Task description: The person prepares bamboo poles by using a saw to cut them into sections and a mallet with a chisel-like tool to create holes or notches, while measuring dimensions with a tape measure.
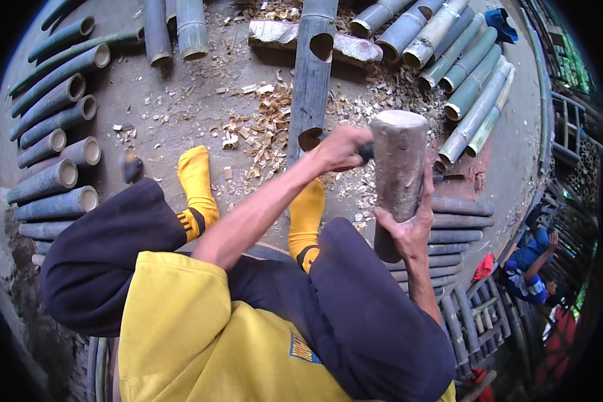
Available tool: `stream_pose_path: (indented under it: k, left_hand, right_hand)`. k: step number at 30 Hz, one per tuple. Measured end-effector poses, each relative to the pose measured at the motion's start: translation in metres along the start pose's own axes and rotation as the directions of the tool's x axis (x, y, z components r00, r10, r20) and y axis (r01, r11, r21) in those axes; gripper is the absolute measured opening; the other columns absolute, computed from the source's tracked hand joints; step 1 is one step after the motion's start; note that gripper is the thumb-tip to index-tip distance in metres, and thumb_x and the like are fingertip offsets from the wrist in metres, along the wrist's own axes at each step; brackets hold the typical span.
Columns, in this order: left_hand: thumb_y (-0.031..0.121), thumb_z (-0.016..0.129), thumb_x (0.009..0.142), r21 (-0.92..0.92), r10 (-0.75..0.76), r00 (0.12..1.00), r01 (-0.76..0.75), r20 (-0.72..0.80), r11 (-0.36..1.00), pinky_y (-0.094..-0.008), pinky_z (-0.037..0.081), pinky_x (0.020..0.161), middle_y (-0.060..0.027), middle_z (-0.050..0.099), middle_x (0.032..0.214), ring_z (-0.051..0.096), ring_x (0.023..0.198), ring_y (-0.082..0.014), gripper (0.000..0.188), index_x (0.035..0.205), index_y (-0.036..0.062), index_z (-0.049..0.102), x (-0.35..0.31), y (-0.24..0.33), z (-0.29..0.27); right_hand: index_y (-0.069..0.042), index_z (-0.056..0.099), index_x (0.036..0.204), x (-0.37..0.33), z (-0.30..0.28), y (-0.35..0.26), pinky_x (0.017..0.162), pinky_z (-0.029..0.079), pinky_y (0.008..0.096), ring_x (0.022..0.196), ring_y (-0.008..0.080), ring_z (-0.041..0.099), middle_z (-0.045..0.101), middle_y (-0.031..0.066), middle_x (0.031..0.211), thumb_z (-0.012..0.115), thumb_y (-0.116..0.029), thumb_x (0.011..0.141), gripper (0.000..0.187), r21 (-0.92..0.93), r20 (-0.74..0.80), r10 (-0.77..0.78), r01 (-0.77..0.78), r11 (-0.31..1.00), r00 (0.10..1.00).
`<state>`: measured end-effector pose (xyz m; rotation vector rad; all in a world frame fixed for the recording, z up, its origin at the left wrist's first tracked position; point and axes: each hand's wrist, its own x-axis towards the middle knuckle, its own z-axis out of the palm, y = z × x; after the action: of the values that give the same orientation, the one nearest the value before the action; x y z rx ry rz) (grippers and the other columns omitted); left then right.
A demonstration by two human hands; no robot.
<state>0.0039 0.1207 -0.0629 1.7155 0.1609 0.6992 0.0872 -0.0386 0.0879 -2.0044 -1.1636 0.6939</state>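
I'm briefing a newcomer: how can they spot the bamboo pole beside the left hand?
On the floor, find the wood chips. There, one bamboo pole crosses over a pale wooden block. Unlike the grouped poles either side, it lies alone, showing two openings.

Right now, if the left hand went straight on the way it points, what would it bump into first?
Probably the thick wooden block in the right hand, just right of the black handle the left hand grips. Depth is unclear, so it might pass beneath.

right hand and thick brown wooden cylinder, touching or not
Touching: the head view shows the right hand gripping the thick brown wooden cylinder, thumb against its side.
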Motion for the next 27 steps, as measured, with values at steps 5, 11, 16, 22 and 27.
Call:
stream_pose_path:
  k: [5,11,16,22,27]
  left_hand:
    - [0.001,0.059,0.059,0.418,-0.252,0.903,0.090,0.349,0.904,-0.0452,0.045,0.058,-0.0097,0.055,0.072,0.059,0.072,-0.0328,0.026,0.082,0.0104,0.055,-0.028,-0.004,0.026]
    - [0.005,0.067,0.054,0.226,0.080,0.974,-0.128,0.210,0.966,-0.0397,0.040,0.076,-0.0027,0.053,0.088,0.052,0.090,-0.0232,0.037,0.089,0.0133,0.058,-0.024,0.073,0.041]
    - [0.009,0.065,0.055,0.189,0.312,0.858,-0.414,0.408,0.890,-0.0481,0.033,0.094,-0.0086,0.051,0.112,0.044,0.109,-0.0314,0.041,0.095,0.0177,0.062,-0.009,0.092,0.047]
    - [0.008,0.070,0.054,0.379,0.021,0.838,-0.269,0.546,0.885,-0.0484,0.028,0.102,-0.0131,0.038,0.132,0.031,0.122,-0.0334,0.079,0.128,0.0262,0.052,-0.002,0.099,0.012]
    - [-0.005,0.069,0.064,0.573,-0.230,0.926,0.018,0.299,0.820,-0.0389,0.038,0.097,-0.0125,0.049,0.117,0.045,0.112,-0.0307,0.053,0.113,0.0122,0.059,-0.008,0.065,-0.060]
  right_hand:
    - [-0.011,0.018,0.147,-0.040,0.023,0.037,0.102,0.036,0.0368,0.121,0.0260,0.044,0.039,0.0163,0.138,0.076,-0.010,0.063,0.103,-0.018,-0.219,0.183,-0.192,0.981,0.958]
    - [-0.011,0.026,0.144,-0.101,0.058,0.082,0.096,0.040,0.0427,0.113,0.0368,0.051,0.049,0.0230,0.127,0.073,-0.015,0.070,0.088,-0.166,-0.097,0.553,-0.562,0.811,0.827]
    - [-0.005,0.055,0.115,-0.067,0.060,0.087,0.080,0.050,0.0312,0.094,0.0195,0.060,0.059,0.0079,0.106,0.056,-0.022,0.085,0.034,0.921,0.171,0.506,-0.320,0.222,0.845]
    - [0.000,0.057,0.096,-0.029,0.039,0.110,0.056,0.052,0.0297,0.067,0.0180,0.061,0.061,0.0086,0.077,0.051,-0.026,0.088,0.028,0.990,0.125,0.585,-0.139,-0.020,0.801]
    - [0.004,0.053,0.097,-0.049,0.016,0.250,0.064,0.048,0.0388,0.072,0.0271,0.059,0.059,0.0154,0.082,0.061,-0.024,0.078,0.035,0.518,-0.776,0.626,-0.487,0.704,0.079]
